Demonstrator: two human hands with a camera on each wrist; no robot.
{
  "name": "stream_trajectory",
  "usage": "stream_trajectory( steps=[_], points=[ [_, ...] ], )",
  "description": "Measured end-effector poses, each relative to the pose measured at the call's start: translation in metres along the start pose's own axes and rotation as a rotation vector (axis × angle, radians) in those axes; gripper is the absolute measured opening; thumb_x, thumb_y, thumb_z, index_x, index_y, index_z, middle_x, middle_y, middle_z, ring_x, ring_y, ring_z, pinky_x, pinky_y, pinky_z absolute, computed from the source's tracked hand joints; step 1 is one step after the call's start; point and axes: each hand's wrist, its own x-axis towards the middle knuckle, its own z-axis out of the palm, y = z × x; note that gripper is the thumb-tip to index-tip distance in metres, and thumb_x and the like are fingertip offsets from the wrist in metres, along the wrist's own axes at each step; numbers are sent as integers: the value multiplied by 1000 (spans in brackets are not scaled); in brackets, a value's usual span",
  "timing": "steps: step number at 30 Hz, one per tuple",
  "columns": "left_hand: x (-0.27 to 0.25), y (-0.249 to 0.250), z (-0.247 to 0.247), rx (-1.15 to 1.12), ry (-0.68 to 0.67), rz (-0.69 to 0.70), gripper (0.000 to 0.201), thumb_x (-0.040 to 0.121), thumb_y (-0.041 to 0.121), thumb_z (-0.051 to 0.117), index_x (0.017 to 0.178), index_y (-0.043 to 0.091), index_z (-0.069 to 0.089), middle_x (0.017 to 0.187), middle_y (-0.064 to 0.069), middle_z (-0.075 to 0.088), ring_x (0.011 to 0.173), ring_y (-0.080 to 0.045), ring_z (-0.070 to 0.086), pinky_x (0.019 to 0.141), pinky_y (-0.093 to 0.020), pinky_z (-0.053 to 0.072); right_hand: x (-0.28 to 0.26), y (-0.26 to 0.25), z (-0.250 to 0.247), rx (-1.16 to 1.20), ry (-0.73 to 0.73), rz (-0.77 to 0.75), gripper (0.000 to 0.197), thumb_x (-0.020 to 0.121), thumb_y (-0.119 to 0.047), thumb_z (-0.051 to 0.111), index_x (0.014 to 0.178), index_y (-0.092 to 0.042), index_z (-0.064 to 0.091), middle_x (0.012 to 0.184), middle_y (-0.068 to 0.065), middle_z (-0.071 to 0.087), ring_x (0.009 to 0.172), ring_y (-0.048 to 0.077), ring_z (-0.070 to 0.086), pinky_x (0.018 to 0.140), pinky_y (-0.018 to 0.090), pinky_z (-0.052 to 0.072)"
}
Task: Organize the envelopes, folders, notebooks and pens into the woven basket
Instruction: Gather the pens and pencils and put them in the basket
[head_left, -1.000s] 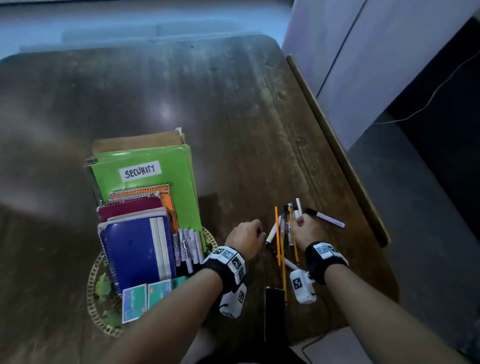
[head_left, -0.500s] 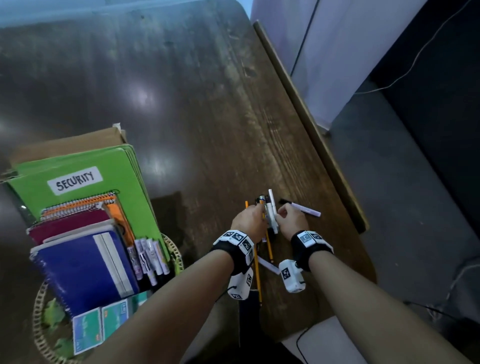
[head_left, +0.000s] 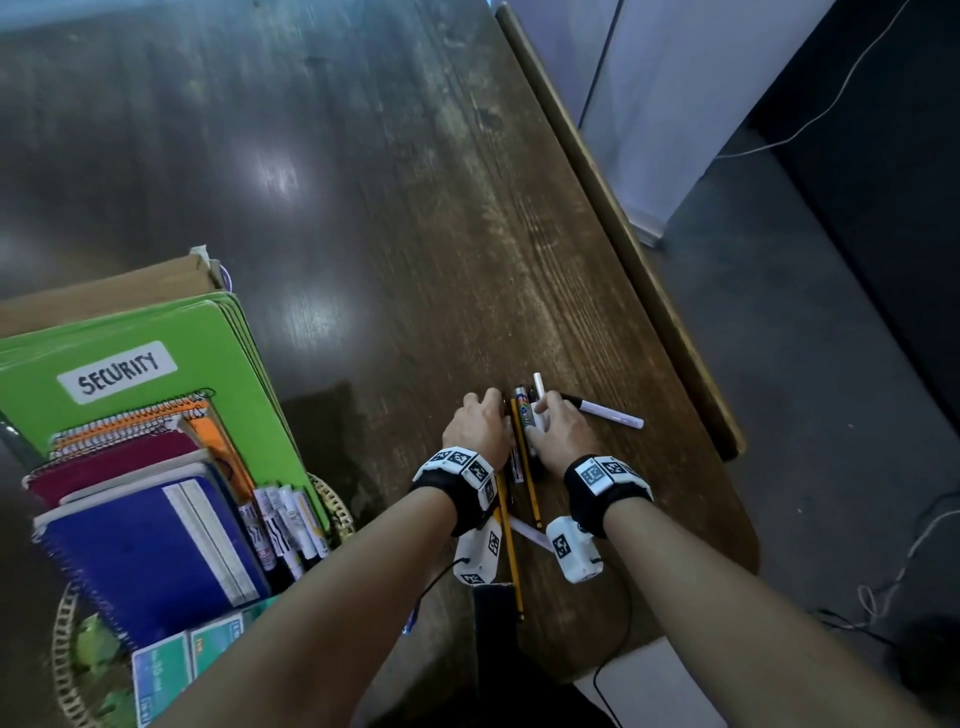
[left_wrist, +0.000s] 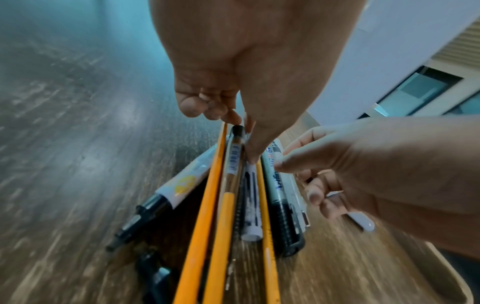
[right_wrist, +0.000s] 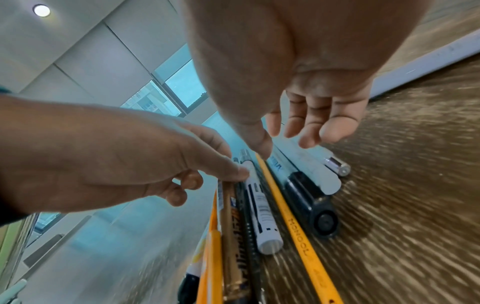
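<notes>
Both hands, left hand (head_left: 480, 423) and right hand (head_left: 558, 434), seemingly cup the pens (head_left: 524, 431).

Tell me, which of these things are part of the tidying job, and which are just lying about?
Part of the job:
woven basket
green folder
blue notebook
pens and pencils
stray white pen

Just lying about:
wall cable
floor cable

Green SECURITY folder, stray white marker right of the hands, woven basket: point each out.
Green SECURITY folder (head_left: 171, 332): head view, bare cover above the label.
Stray white marker (head_left: 610, 415): head view, mid barrel.
Woven basket (head_left: 338, 506): head view, right rim.
</notes>
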Motion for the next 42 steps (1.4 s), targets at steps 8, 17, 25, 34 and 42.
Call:
stream_trajectory(
  steps=[8,17,25,34,42],
  points=[
    [1,-9,-4,42,-22,-59,26,96,40,55,104,17,62,109,-9,48,91,-29,60,67,-39,50,4,-12,11,-77,-1,50,14,91,-28,62,95,-15,59,106,6,60,99,24,60,81,33,45],
    [12,-5,-2,52,24,-172,42,92,48,58,107,10,68,118,-10,49,102,-29,58,78,-43,55,9,-21,12,-28,-6,119,15,91,-25,64,98,-12,63,108,7,65,99,23,62,79,30,45],
    [23,0,-9,12,9,-217,43,92,47,62,115,11,62,124,-10,49,111,-30,57,81,-43,52,1,-15,8,148,52,155,21,89,-27,65,102,-12,65,109,3,67,106,21,61,85,27,43],
    [29,2,-23,-187,-71,-242,36,87,38,63,111,10,63,120,-8,52,100,-27,60,82,-41,55,-6,-12,4,242,103,140,19,87,-32,63,101,-19,63,102,0,63,95,17,61,84,36,51],
    [-9,-33,-58,-604,43,-110,23,86,27,66,108,21,62,102,2,69,88,-12,63,70,-23,49,-22,-46,-1,327,11,92,24,93,-35,60,112,-21,53,98,-6,60,90,13,60,80,33,49]
  ],
)
